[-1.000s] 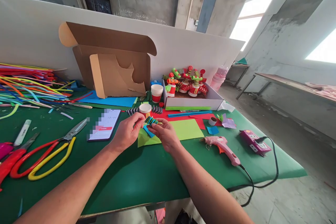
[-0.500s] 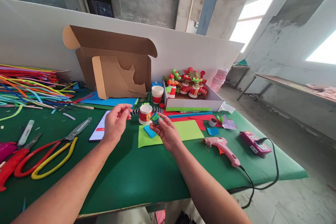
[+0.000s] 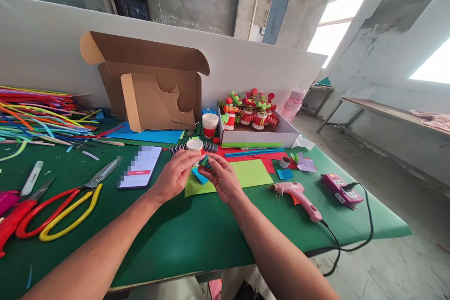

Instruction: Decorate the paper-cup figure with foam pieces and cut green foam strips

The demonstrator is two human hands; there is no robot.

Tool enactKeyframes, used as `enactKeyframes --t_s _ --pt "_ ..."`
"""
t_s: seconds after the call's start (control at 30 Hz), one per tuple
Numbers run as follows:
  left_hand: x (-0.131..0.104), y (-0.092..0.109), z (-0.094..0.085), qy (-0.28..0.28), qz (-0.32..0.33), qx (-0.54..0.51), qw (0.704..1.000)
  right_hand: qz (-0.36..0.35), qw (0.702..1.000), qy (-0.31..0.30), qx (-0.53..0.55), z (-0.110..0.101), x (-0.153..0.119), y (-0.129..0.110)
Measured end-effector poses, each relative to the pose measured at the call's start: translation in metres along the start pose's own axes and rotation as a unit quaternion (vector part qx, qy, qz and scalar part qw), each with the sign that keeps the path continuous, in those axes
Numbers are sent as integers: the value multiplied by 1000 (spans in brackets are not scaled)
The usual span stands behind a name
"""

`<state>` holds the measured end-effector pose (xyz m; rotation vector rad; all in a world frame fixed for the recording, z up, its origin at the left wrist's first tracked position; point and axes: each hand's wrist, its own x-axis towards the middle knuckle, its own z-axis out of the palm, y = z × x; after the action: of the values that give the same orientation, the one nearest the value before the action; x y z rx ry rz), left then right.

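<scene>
L hand (image 3: 176, 174) is back at pleated paper strip (image 3: 205, 162); R hand (image 3: 225, 178) fingers clamp it, L's unclear; pleats made, some folding prob. left.

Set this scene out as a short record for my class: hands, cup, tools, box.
Right hand: pinching a folded blue-green paper strip
Left hand: fingertips close to the strip; contact unclear
Cup: red and white, partly hidden by the left hand
Tools: red-and-yellow-handled scissors, left; pink glue gun, right
Box: open, white, holding red-and-green figures
</scene>
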<state>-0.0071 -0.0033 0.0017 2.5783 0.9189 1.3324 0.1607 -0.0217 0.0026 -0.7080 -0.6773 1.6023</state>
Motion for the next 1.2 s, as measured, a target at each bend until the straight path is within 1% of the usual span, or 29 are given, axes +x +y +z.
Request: enactKeyframes --t_s 0.3,0.53,0.8,0.97,1.07,1.13,1.2 --pt "0 3 3 4 25 -9 1000 8 1000 5 -4 1 -1 -2" --pt "-2 4 4 0 4 -26 1000 14 1000 -6 -20 -1 -2 -1" --pt "-1 8 4 -8 -18 -25 999 22 1000 4 -11 1 -2 -3" --pt "3 8 -4 18 -74 -23 997 64 998 16 -1 5 -3 -7" --pt "4 7 -8 28 -84 -21 996 97 994 39 5 7 -3 -8" --pt "4 7 -10 19 -86 -33 996 117 992 54 5 7 -2 -9" --pt "4 8 -11 -3 -86 -53 995 130 989 65 0 6 -2 -10"
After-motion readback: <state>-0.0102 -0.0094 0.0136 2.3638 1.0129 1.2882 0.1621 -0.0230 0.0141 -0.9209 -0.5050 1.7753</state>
